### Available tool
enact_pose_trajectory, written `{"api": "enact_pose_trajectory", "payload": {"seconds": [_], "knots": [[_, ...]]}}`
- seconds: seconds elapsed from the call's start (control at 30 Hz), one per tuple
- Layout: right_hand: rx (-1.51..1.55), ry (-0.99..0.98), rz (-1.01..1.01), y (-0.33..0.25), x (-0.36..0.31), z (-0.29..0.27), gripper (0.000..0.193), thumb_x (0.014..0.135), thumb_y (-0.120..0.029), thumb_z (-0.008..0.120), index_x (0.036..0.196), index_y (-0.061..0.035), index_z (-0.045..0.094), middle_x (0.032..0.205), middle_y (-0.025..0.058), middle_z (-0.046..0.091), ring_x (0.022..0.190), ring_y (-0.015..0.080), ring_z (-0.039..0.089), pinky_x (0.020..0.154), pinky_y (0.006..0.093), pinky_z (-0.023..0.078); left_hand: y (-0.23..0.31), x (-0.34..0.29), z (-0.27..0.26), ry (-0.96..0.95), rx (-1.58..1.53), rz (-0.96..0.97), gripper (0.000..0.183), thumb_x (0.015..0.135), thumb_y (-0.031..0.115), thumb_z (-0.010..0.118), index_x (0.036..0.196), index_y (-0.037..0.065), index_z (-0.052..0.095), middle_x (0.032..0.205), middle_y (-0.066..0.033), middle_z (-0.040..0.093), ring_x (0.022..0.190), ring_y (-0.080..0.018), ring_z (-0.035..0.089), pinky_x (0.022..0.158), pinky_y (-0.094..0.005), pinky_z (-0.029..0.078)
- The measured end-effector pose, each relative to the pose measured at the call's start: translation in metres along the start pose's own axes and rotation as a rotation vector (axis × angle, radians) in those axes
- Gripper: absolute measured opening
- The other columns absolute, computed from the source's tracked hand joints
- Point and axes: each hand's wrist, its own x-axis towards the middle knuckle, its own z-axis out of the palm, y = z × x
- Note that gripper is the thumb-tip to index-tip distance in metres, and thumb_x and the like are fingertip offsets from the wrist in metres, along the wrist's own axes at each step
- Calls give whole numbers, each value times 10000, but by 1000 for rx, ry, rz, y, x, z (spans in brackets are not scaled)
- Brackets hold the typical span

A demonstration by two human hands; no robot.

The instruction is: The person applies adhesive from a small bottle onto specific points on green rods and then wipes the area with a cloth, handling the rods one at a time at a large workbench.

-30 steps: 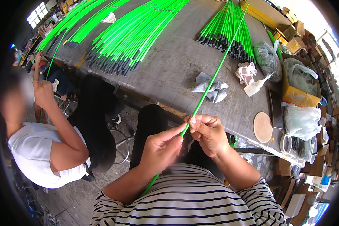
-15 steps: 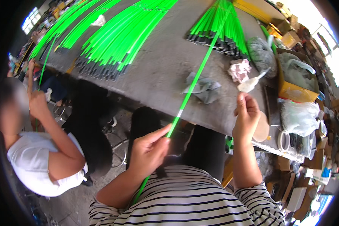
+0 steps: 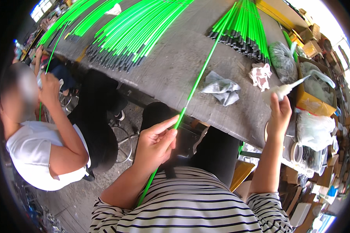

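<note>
My left hand (image 3: 154, 144) pinches a long thin green rod (image 3: 198, 81) near its lower part; the rod slants up and away across the grey table (image 3: 175, 66) toward a bundle of green rods with black ends (image 3: 243, 27). My right hand (image 3: 279, 113) is raised over the table's near right edge and grips a white squeeze bottle (image 3: 286, 90) with a pointed nozzle. A crumpled grey cloth (image 3: 221, 89) lies on the table between my hands.
A wide fan of green rods (image 3: 132, 35) covers the table's left and middle. A person in a white shirt (image 3: 31, 147) sits at the left holding another green rod. A pink-white rag (image 3: 260, 73), plastic bags and cardboard boxes (image 3: 313, 93) crowd the right.
My right hand left the rod, moved right and took hold of the white squeeze bottle. My left hand kept the rod, which now points more steeply up the table.
</note>
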Motion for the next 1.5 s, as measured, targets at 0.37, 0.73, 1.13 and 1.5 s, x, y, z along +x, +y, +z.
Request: {"api": "enact_pose_trajectory", "payload": {"seconds": [0.37,0.73,1.13,1.5], "knots": [[-159,-293,-235,-56,-96,22,400,576,-86,789,938,-18,634,790,50,552,736,153,511,677,265,415,-2,2,-2,9,148,34,475,752,-72,609,1204,31,501,756,-9,488,393,-19,399,317,-171,276],[-185,-323,-318,-57,-102,32,424,518,-108,828,897,-39,650,743,48,529,649,154,505,588,257,417,2,-1,-2,40,146,29,463,748,-53,625,1188,37,514,729,-11,472,390,-30,406,326,-169,293],[-237,-342,-372,-60,-100,32,435,510,-110,830,901,-40,651,737,50,520,632,155,494,575,255,413,0,2,-4,65,106,11,267,750,5,651,949,17,475,724,-46,505,394,-40,421,321,-172,295],[-233,-335,-369,-63,-100,32,426,523,-112,826,906,-44,654,747,45,524,635,145,502,574,249,418,0,1,-5,69,107,2,239,749,11,654,888,23,460,757,-79,527,385,-47,421,322,-182,298]]}}
